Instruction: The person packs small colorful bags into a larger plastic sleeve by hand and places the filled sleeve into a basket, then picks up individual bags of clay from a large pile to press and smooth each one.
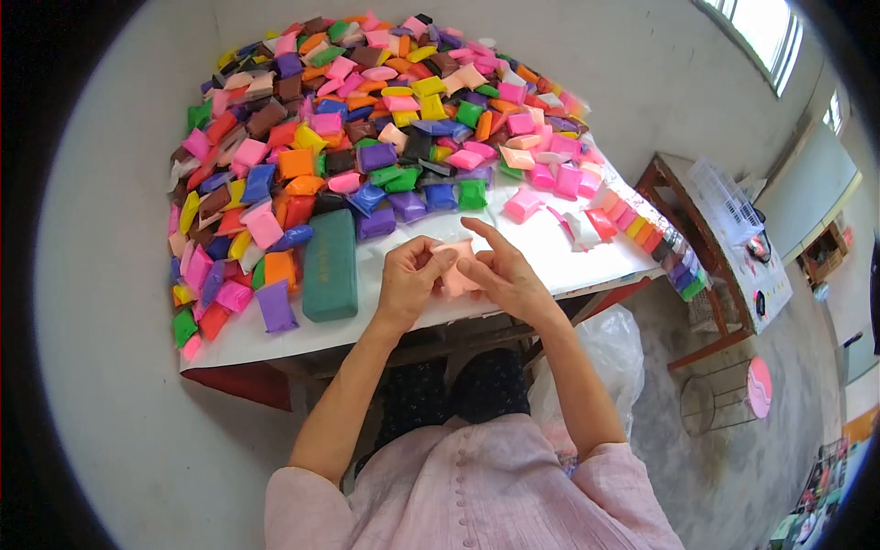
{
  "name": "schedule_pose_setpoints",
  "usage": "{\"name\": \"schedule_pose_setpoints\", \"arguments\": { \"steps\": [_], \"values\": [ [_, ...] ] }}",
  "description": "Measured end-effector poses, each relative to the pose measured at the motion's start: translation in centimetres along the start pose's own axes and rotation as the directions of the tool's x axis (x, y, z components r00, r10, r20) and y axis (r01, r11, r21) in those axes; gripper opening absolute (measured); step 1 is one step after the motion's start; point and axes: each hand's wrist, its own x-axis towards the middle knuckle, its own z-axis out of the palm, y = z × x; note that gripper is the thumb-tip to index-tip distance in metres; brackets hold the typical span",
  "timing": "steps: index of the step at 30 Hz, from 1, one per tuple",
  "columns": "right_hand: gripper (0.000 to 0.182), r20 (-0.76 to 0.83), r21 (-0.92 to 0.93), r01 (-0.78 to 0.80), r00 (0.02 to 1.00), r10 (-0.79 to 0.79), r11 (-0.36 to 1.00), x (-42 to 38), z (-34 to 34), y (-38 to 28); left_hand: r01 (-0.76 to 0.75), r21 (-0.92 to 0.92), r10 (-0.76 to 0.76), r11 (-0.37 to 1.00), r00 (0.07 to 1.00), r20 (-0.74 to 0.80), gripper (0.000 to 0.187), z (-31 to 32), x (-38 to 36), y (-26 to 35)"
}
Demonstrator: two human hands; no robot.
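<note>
Just above the table's front edge, a small peach packet of modelling clay (457,271) is between my two hands. My left hand (410,277) is closed, pinching the packet's left side between thumb and fingers. On the other side, my right hand (506,282) has its thumb pressed on the packet, with the index finger stretched up and away. Its other fingers are partly hidden. Left of my hands a long green box (330,266) lies on the white tabletop (394,316). Beyond them rises a large heap of coloured clay packets (376,119).
A row of packets in many colours (646,234) runs along the table's right end. Pink and red packets (587,226) lie nearby. Under the table hangs a clear plastic bag (605,362). To the right stand a side table (733,266) and a pink-topped stool (758,388).
</note>
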Motion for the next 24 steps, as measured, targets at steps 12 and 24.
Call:
{"name": "schedule_pose_setpoints", "arguments": {
  "steps": [12,24],
  "values": [
    [0.039,-0.127,0.082,-0.038,0.991,0.049,0.996,-1.7,-0.4,-0.6,0.137,0.047,-0.137,0.989,0.991,0.003,0.020,0.0,0.2,1.3],
    [0.010,-0.209,-0.512,0.310,0.860,-0.466,0.801,-3.4,-0.6,1.5,0.179,0.335,-0.184,0.925,0.983,-0.017,0.029,1.0,0.8,2.0]
  ]
}}
